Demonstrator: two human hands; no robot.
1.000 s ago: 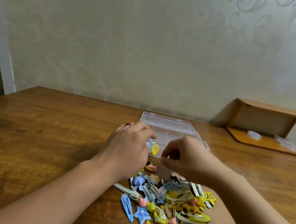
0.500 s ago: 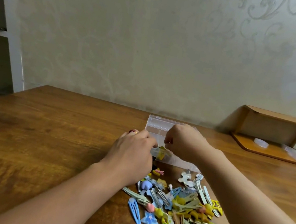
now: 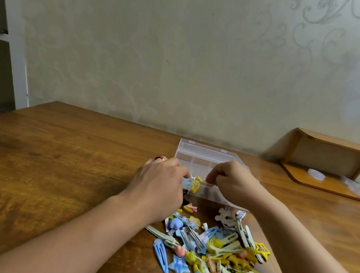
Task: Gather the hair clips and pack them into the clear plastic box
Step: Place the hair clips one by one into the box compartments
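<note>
right hand [image 3: 230, 183]: moved from pile to box [image 3: 204, 156] front edge | white clip [image 3: 224, 216] uncovered

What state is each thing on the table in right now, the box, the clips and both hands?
clear plastic box: open, lid laid back, a few clips inside.
yellow clip: in the box at its near left corner, beside the left fingers.
pile of hair clips: loose on the table, not yet packed.
left hand: fingers curled at the box's left edge; grip hidden.
right hand: fingers curled over the box; whatever they hold is hidden.
</note>
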